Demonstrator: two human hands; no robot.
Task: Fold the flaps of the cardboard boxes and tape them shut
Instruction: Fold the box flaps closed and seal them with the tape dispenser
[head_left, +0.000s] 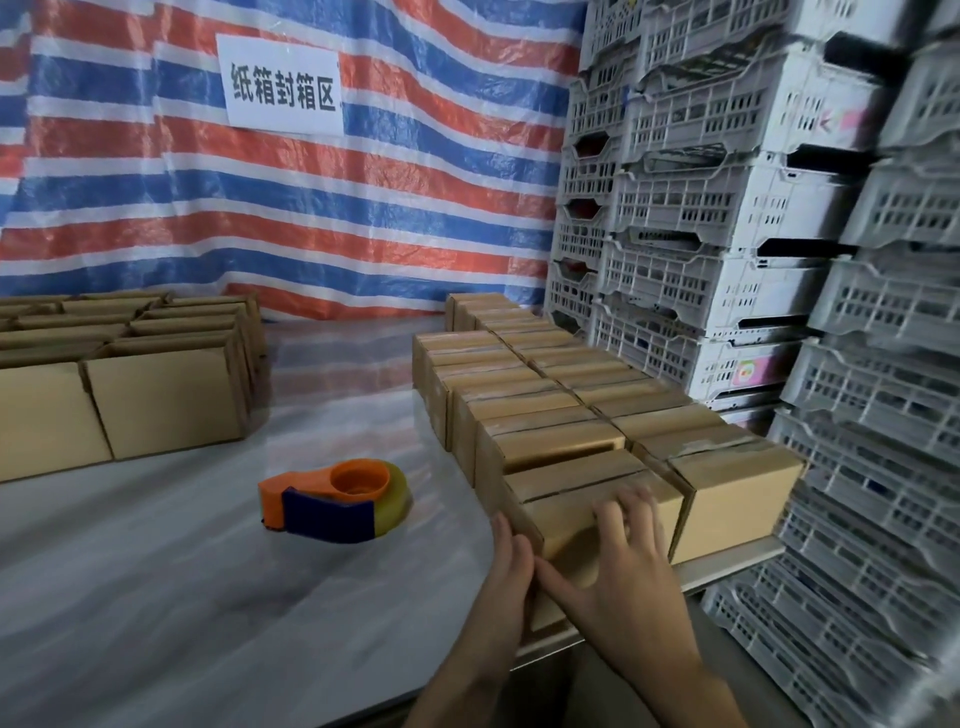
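cardboard box (587, 483) sat at the near right corner of the table (208, 597), last in the near end of the row of closed boxes (545, 400), touching the one behind it.

risks, as i judged them:
- a dark seam line ran across its top and i couldn't tell whether tape was on it. if not, the flaps would likely spring up once the hands let go.
- tape dispenser (337, 501) lay well apart to the left, out of both hands. fetching it would mean freeing one hand, leaving one to hold the flaps down.
- the box was close to the table's near edge. a pull toward the body could tip it off.
- a hard push to the far side could knock the packed row out of line.

grip: left hand (511, 566) was flat, fingers straight, pressed along the box's left side. right hand (623, 566) had fingers spread wide over the near face, tips reaching the top edge. tips were blurred, so how far they curled over i couldn't tell. neither hand held anything else.

open boxes (161, 400) waited at the far left.
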